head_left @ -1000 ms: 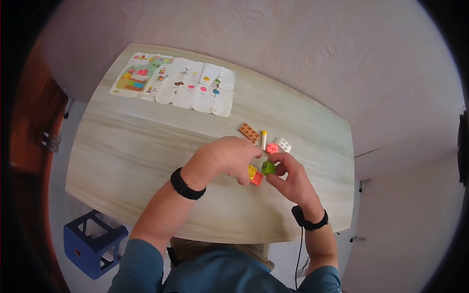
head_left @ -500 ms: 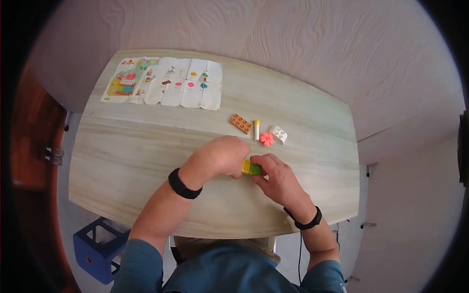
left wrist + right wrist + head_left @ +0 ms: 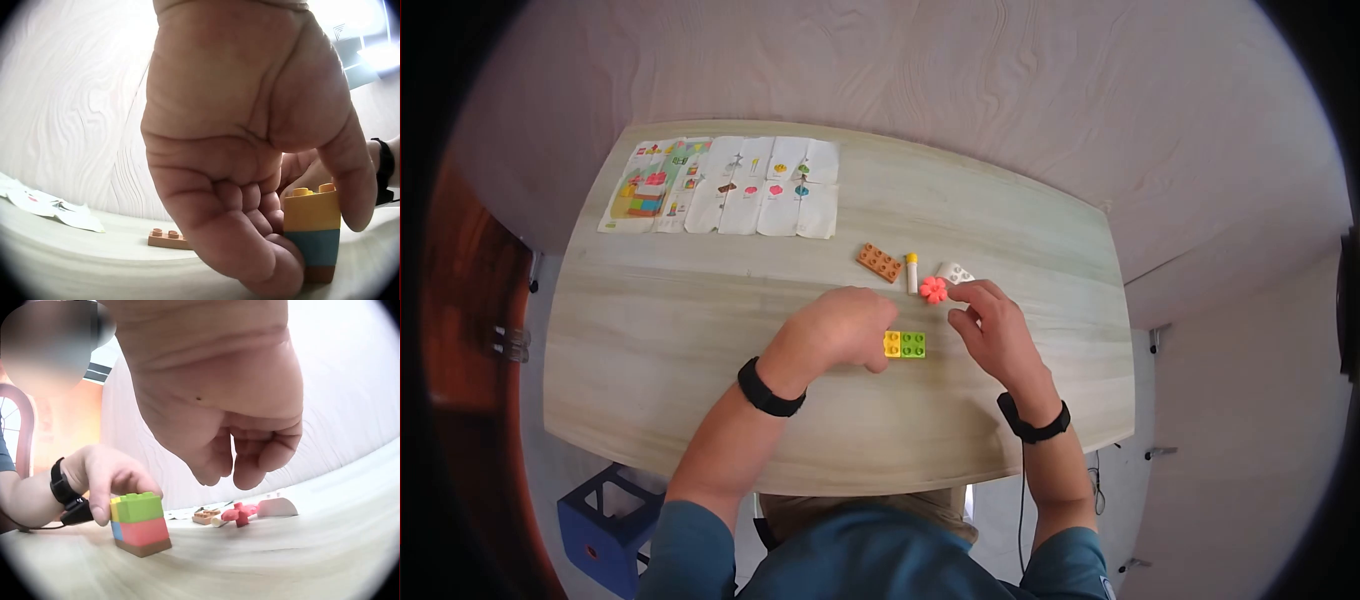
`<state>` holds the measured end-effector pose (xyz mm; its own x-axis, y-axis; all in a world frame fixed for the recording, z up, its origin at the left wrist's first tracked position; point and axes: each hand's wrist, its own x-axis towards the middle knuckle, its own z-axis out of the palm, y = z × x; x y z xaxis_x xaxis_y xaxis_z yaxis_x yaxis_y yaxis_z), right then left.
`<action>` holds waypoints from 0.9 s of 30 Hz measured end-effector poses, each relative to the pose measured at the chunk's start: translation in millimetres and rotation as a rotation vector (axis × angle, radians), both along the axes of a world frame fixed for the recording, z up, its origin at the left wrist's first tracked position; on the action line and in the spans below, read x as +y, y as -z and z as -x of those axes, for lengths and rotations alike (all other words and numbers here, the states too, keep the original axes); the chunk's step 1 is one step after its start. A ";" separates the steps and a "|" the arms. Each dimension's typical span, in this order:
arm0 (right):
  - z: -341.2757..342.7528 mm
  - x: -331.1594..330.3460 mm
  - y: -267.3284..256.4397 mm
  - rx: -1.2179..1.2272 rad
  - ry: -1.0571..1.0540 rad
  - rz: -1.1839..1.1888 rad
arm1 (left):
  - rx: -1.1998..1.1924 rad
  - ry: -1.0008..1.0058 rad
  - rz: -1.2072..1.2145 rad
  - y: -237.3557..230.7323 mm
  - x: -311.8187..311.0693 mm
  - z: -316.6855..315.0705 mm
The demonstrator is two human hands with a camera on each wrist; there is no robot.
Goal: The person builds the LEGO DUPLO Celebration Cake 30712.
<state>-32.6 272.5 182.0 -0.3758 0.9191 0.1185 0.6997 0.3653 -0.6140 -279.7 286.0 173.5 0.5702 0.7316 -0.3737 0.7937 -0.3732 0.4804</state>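
On the table stands a small stack: a yellow brick (image 3: 312, 212) and a green brick (image 3: 140, 507) on top, a blue brick (image 3: 312, 247) and a red brick (image 3: 145, 531) beneath, brown at the bottom. My left hand (image 3: 840, 328) grips its left end between thumb and fingers. My right hand (image 3: 1002, 340) hovers to the right, fingers bent and holding nothing, fingertips close to a coral flower piece (image 3: 933, 290) and a white curved brick (image 3: 954, 272). In the right wrist view the right hand (image 3: 231, 419) is above the table, touching no piece.
A brown studded brick (image 3: 879, 262) and a white stick with a yellow top (image 3: 912, 273) lie beyond the stack. An unfolded instruction sheet (image 3: 730, 188) is at the table's back left. A blue stool (image 3: 605, 530) stands on the floor at the lower left.
My right hand has let go of the green brick, which now sits beside the yellow one, and has moved right and away toward the flower. The left hand stays at the stack.
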 end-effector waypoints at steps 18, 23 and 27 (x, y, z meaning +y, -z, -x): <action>65.2 85.9 28.6 -0.202 -0.248 -0.063 | -0.057 0.006 -0.037 6.6 0.2 5.2; 59.6 74.7 19.8 -0.190 -0.267 -0.207 | -0.066 0.017 -0.032 8.8 -0.3 4.6; 27.5 28.7 -9.4 0.093 -0.105 0.068 | -0.092 0.004 0.003 0.3 -1.2 6.7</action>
